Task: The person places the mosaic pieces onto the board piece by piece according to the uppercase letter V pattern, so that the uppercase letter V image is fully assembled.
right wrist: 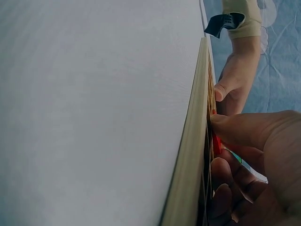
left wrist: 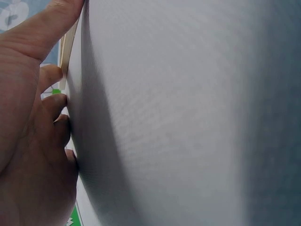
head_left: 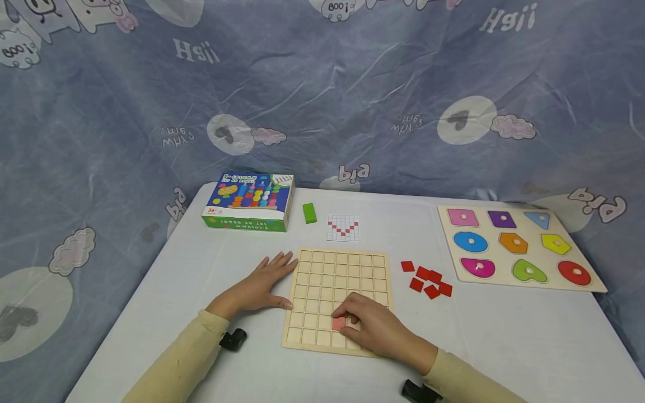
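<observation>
A wooden grid board (head_left: 313, 291) with square recesses lies flat on the table in front of the person. My right hand (head_left: 377, 329) pinches a red square tile (head_left: 339, 323) between thumb and fingers, at a cell low in the middle of the grid. In the right wrist view, that tile (right wrist: 217, 143) stands out as a strip of red by the thumb, low against the board's surface. With fingers spread, my left hand (head_left: 258, 284) rests at the board's left edge, thumb and fingertips touching it. The left wrist view shows its palm (left wrist: 28, 141).
Several loose red tiles (head_left: 431, 291) lie right of the board. Beyond it are a pattern card (head_left: 344, 238) with a red V, a green block (head_left: 309, 213) and a bead-set box (head_left: 247, 218). A shape puzzle board (head_left: 489, 224) lies at the right.
</observation>
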### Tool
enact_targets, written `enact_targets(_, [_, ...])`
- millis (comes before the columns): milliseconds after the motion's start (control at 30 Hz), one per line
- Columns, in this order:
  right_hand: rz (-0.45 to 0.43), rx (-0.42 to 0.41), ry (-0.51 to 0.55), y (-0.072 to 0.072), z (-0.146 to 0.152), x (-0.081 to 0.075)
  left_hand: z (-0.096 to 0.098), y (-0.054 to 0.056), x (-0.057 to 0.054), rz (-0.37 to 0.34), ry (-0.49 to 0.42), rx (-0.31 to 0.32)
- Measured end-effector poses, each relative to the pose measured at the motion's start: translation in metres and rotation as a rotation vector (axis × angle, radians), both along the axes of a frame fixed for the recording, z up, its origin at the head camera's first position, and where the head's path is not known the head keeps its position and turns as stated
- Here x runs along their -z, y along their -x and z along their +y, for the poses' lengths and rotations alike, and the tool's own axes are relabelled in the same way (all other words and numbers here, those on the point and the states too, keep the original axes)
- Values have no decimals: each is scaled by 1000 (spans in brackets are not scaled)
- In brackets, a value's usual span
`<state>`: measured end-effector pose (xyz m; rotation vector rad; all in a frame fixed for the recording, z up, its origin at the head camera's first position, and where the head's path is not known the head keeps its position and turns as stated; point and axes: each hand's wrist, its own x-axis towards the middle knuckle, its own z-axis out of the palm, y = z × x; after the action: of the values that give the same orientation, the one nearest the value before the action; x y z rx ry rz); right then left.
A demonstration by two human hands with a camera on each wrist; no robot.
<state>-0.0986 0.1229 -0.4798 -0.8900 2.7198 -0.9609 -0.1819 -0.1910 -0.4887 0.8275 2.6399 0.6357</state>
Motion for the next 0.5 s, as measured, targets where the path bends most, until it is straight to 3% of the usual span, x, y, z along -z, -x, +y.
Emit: enact_targets(500, [-5,2,-13,0,0,0,0,0,1,10,-8,3])
